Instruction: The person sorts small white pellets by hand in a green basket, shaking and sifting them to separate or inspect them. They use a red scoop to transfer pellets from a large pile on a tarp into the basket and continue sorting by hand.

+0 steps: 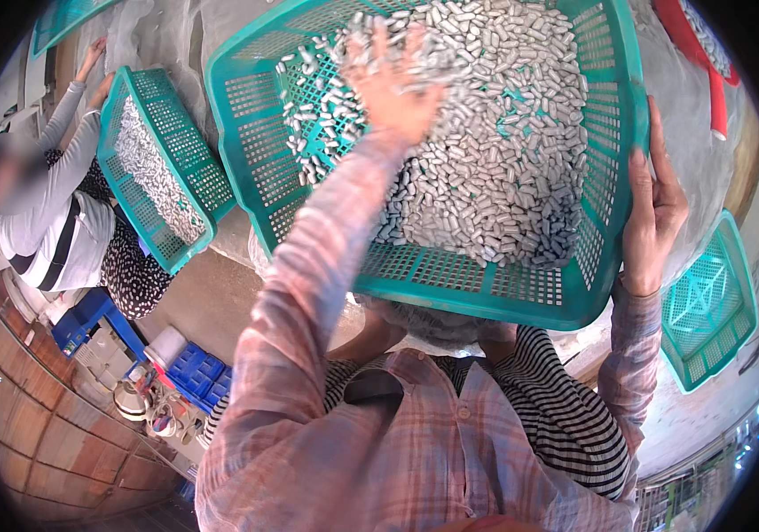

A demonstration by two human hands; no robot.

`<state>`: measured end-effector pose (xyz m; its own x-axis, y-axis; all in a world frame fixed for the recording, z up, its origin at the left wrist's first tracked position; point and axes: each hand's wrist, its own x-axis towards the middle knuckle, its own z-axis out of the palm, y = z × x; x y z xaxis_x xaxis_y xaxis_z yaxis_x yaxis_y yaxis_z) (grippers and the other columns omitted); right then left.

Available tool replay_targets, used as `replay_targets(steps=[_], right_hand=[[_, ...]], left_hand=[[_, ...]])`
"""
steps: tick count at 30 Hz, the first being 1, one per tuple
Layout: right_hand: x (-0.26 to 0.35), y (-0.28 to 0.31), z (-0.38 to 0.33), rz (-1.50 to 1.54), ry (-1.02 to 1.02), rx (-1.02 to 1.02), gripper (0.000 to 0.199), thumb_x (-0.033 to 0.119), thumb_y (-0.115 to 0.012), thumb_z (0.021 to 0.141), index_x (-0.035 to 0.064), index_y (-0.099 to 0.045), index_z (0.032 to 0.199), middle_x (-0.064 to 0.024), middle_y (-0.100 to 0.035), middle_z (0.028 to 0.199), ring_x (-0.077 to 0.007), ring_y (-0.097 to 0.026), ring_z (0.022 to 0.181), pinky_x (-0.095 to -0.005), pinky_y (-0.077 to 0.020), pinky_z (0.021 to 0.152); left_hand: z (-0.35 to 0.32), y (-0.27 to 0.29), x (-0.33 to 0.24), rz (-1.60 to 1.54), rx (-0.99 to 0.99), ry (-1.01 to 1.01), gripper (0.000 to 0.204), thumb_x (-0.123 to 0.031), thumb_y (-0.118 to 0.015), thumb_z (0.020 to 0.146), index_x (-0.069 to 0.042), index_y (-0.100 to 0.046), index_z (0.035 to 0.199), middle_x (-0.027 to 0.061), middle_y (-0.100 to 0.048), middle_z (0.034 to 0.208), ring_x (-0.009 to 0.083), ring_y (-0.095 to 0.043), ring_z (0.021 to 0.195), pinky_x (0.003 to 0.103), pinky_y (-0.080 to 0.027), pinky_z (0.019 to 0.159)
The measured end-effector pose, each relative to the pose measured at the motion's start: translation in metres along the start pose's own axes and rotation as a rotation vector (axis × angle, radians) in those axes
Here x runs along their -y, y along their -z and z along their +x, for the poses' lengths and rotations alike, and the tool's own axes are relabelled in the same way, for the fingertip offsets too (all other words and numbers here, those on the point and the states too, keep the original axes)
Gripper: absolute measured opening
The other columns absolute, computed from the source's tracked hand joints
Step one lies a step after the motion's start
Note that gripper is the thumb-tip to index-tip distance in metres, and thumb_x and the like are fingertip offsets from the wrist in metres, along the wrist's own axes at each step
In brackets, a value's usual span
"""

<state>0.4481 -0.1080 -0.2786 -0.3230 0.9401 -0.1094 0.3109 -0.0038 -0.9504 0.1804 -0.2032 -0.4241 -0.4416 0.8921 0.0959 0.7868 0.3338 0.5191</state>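
Teal lattice plastic, this basket; heaped inside it, oblong silvery pellets. Left hand over them, blurred, fingers splayed wide; right hand against the basket's side, gripping or not, can't tell.

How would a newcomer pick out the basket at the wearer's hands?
Start at the plaid shirt, bottom centre. Just above it in the picture sits a large teal basket, spread with small silvery pieces. Unlike the smaller-looking teal baskets at left and lower right, it has the left hand over the pieces and the right hand at its right side.
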Motion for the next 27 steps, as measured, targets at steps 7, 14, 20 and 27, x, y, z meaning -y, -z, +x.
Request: replay_targets(steps=[7,14,20,27], right_hand=[[0.02,0.002,0.015,0.06,-0.037,0.035,0.041,0.008,-0.053,0.096,0.0044,-0.049,0.137,-0.0026,-0.062,0.117,-0.002,-0.054,0.091,-0.015,-0.0418,0.08],[-0.005,0.009,0.017,-0.111,0.049,0.01,0.043,0.012,-0.051,0.097,0.0046,-0.045,0.139,-0.0073,-0.059,0.126,-0.0068,-0.053,0.103,-0.0217,-0.0403,0.093],[-0.043,-0.004,0.005,-0.372,0.023,-0.125,0.044,0.015,-0.056,0.095,0.0033,-0.048,0.136,-0.0129,-0.06,0.125,-0.0125,-0.057,0.107,-0.0278,-0.0445,0.092],[-0.088,0.019,-0.005,-0.838,0.049,-0.113,0.035,0.03,-0.065,0.089,0.0019,-0.06,0.11,-0.0224,-0.066,0.08,-0.04,-0.066,0.07,-0.0437,-0.0502,0.057]], left_hand=[[-0.09,0.019,-0.089,-0.129,0.633,-0.578,0.06,-0.05,-0.059,0.081,-0.036,-0.045,0.138,0.003,-0.015,0.158,0.0386,-0.006,0.144,0.072,-0.004,0.107],[-0.081,0.134,0.05,0.482,0.739,-0.465,0.054,-0.036,-0.064,0.084,-0.038,-0.048,0.136,-0.0038,-0.027,0.154,0.034,-0.025,0.14,0.068,-0.024,0.106],[-0.104,0.221,0.056,0.072,0.725,-0.04,0.039,-0.015,-0.072,0.074,-0.015,-0.068,0.112,0.0089,-0.043,0.144,0.034,-0.049,0.124,0.037,-0.046,0.098],[-0.148,0.199,0.088,-0.256,0.173,0.643,0.056,-0.005,-0.074,0.071,0.006,-0.052,0.121,0.0194,-0.064,0.11,0.0319,-0.059,0.107,0.039,-0.046,0.093]])
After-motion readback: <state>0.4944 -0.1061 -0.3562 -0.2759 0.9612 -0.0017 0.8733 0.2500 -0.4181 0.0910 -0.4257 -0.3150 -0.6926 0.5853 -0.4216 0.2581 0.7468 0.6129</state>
